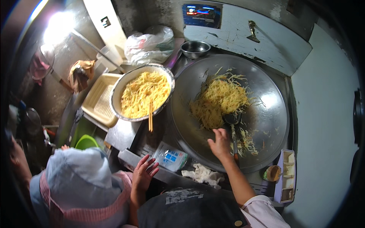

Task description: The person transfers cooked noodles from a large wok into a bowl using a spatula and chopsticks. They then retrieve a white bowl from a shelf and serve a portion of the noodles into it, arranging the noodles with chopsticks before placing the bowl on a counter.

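A large metal wok holds a heap of yellow noodles with shredded vegetables. My right hand reaches over the wok's near side, fingers spread and empty, close to the lower edge of the heap. Beside it a ladle rests in the wok, its bowl against the food and its handle towards me. My left hand is raised, palm up and empty, left of a clear plastic packet. At the left, an enamel basin contains more noodles, with wooden chopsticks standing out over its near rim.
A person in a light blue cap stands close on my left. A cream plastic basket, a steel bowl and a plastic bag lie beyond. A white cloth, a small jar and a seasoning box line the near edge.
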`<state>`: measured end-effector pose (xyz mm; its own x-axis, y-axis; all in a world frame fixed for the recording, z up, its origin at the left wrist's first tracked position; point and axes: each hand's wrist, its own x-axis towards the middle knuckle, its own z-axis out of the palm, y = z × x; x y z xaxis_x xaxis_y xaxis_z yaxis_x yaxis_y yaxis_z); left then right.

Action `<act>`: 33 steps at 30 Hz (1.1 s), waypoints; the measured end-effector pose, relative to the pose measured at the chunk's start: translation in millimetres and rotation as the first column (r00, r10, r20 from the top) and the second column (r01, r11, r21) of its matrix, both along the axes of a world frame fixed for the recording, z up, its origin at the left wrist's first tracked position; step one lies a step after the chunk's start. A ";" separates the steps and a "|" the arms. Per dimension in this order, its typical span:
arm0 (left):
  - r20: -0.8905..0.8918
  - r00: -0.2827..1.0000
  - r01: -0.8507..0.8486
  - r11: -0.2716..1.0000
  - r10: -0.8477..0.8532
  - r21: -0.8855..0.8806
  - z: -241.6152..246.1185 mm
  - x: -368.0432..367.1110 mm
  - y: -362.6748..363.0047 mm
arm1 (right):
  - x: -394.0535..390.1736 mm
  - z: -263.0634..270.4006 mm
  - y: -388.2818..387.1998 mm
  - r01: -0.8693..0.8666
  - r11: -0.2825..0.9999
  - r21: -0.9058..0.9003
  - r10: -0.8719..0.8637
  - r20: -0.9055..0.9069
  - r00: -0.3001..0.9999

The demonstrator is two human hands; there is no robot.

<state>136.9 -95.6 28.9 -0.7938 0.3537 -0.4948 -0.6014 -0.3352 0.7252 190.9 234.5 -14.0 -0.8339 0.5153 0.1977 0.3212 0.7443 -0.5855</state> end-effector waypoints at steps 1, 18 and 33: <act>-0.013 1.000 0.004 1.000 -0.004 -0.018 3.1 10.9 -7.1 | 11.2 -3.2 1.8 0.023 1.000 -0.005 -0.023 0.031 0.999; -0.229 0.916 0.307 0.943 -0.329 -0.128 15.9 114.9 -78.6 | 47.7 -47.2 -56.1 -0.235 0.972 -0.004 0.233 0.140 0.962; -0.570 0.813 -0.219 0.842 -0.122 -0.493 -27.4 204.6 -157.3 | -1.5 -44.6 -186.7 -0.765 0.599 0.239 0.801 -0.179 0.571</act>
<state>341.5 -252.9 1.5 -0.9897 0.1349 -0.0477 -0.0240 0.1723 0.9848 189.4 47.9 -58.6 -0.8115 -0.3592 0.4609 -0.5602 0.7026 -0.4388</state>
